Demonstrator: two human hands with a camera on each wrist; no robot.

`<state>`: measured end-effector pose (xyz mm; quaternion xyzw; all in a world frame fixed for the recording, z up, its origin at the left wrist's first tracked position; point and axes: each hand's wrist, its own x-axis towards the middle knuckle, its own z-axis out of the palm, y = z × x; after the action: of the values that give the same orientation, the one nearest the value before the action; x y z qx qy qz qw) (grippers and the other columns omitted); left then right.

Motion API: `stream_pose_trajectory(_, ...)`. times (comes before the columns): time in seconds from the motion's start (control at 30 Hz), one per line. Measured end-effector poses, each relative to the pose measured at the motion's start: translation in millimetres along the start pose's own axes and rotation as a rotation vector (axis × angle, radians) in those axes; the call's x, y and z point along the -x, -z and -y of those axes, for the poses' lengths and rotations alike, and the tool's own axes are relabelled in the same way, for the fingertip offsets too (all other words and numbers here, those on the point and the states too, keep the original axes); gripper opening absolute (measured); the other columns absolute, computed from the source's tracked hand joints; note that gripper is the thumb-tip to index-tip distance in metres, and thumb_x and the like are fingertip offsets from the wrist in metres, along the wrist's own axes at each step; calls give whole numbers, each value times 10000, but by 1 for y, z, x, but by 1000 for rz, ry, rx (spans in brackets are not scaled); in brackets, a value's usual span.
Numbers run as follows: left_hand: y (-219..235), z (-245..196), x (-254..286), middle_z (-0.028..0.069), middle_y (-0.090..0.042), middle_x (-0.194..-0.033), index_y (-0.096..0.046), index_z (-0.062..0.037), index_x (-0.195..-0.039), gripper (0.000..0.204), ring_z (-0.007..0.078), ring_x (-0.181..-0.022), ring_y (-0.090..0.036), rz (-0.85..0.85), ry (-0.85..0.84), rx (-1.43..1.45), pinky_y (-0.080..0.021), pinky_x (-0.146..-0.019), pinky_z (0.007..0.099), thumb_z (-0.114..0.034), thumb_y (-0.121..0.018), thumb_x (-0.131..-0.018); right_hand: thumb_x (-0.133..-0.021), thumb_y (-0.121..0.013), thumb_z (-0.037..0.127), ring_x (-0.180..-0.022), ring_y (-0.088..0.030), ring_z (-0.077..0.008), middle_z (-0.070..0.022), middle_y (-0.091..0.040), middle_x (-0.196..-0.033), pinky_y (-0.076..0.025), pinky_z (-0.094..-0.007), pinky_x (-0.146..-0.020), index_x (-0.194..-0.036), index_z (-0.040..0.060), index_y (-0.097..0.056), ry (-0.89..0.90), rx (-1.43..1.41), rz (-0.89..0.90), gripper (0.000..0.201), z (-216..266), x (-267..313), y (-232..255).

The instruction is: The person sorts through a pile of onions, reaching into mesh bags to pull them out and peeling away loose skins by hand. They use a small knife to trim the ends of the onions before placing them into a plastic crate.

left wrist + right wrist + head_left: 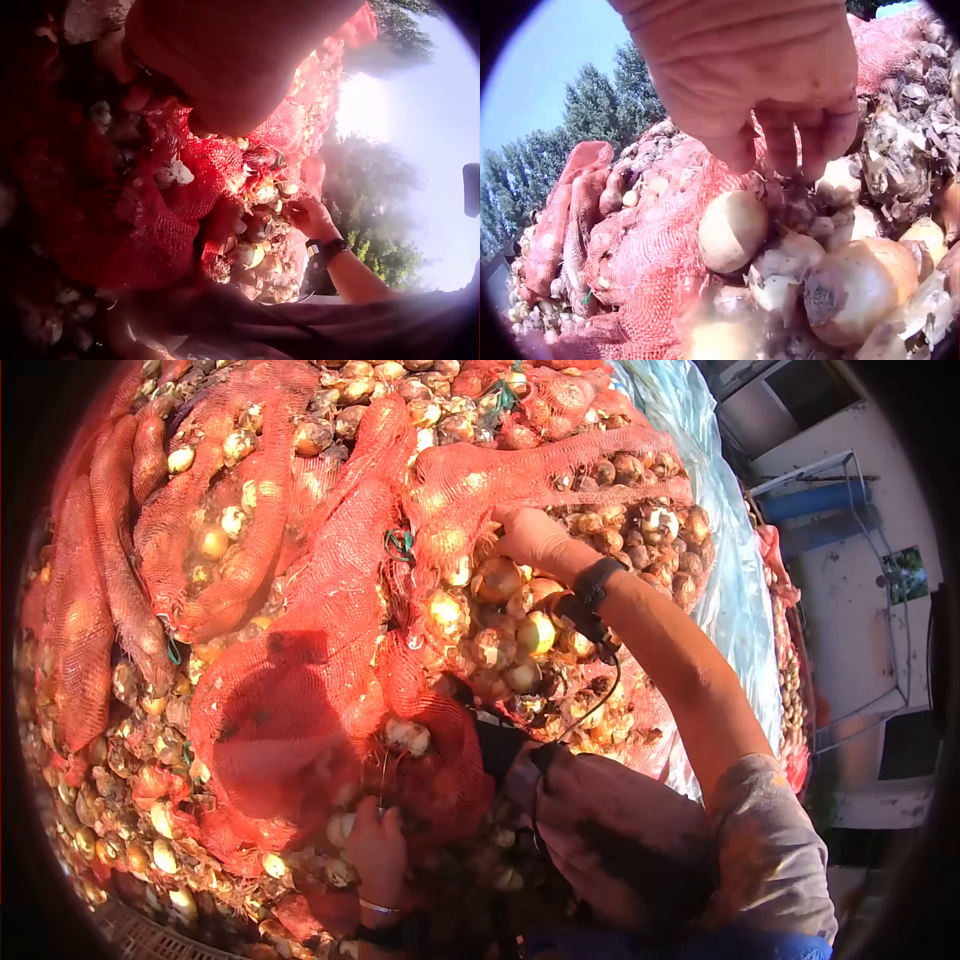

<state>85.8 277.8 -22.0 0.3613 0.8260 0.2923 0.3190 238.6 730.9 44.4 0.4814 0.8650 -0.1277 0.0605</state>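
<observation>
In the head view, the left hand [378,855] grips a thin metal tool [384,778] that points up to a pale onion [408,737] on red mesh [440,745]. The left hand [225,64] fills the top of the left wrist view, its fingertips in shadow. Farther up the heap is the right hand [535,540], fingers curled down at the edge of a mesh bag [460,490]. In the right wrist view the right hand [757,82] pinches red mesh, which shows between its fingers, above a round onion [733,231]; its fingertips are partly hidden.
Loose onions [490,650] lie beside the right forearm. More red mesh bags [75,630] cover the heap at the left. Bluish plastic sheeting [735,560] runs down the right side, with a white wall [840,630] beyond. A crate [150,935] shows at the bottom left.
</observation>
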Motion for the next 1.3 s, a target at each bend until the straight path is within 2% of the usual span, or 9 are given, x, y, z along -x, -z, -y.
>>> stream_pose_trajectory(0.13,7,-4,5,191,-668,-824,-642,-27,-1116,274,394,-770,-648,-38,-49,-19,-498,-688,466,-194,-616,-900,-825,-713,114,-852,-681,-203,-157,-725,-931,-534,-354,-811,-1106,35,-684,125,-786,-71,294,32,-47,39)
stream_pose_trajectory(0.33,4,7,6,194,-676,-910,-652,-60,-1104,275,411,-831,-653,-63,-20,-50,-508,-716,485,-228,-640,-887,-816,-718,222,-975,-703,-290,-165,-723,-1034,-532,-365,-898,-1147,31,-688,15,-376,-44,384,2,4,1)
stream_pose_trajectory(0.4,5,6,5,195,-678,-927,-643,-59,-1130,297,414,-843,-654,-27,5,-36,-511,-725,488,-233,-637,-889,-862,-623,294,-1072,-679,-337,-177,-712,-1120,-515,-415,-952,-1187,46,-694,35,186,138,414,17,4,-10)
stream_pose_trajectory(0.57,8,12,9,206,-678,-939,-637,-36,-1145,317,424,-855,-652,-32,-27,-31,-511,-732,490,-233,-635,-896,-877,-580,309,-1244,-601,-322,-160,-654,-1301,-480,-435,-1012,-1197,71,-704,-282,225,332,418,48,-5,-12)
stream_pose_trajectory(0.6,9,12,8,211,-678,-944,-635,-27,-1154,324,426,-856,-651,-37,-42,-26,-511,-733,488,-227,-633,-900,-880,-559,307,-1238,-607,-313,-143,-666,-1288,-480,-432,-1009,-1208,80,-700,-87,367,384,423,4,-38,-53)
stream_pose_trajectory(0.8,20,20,18,191,-672,-867,-642,-41,-1143,281,383,-774,-660,-171,-52,-15,-506,-679,450,-168,-633,-892,-877,-506,317,-1177,-645,-324,-152,-691,-1234,-506,-443,-968,-1157,91,-728,-151,287,253,423,12,-29,-38)
stream_pose_trajectory(1.0,31,25,25,189,-685,-898,-639,-52,-1156,305,395,-794,-666,-51,79,15,-515,-687,465,-187,-651,-882,-712,-719,399,-905,-705,-298,-177,-739,-974,-545,-346,-806,-1014,17,-744,208,-294,696,488,-12,-31,-15)
stream_pose_trajectory(1.07,30,27,21,185,-684,-885,-641,-59,-1145,293,393,-780,-667,-74,70,10,-513,-678,468,-183,-652,-880,-628,-784,371,-855,-704,-316,-217,-728,-913,-552,-377,-774,-940,-51,-734,-18,34,506,527,30,-10,-31)
stream_pose_trajectory(1.3,21,36,12,167,-668,-872,-639,-52,-1133,285,376,-772,-646,-105,10,34,-509,-677,444,-176,-661,-877,-694,-729,231,-950,-665,-441,-256,-641,-1098,-550,-451,-834,-1155,-30,-639,60,82,13,538,0,5,-70)
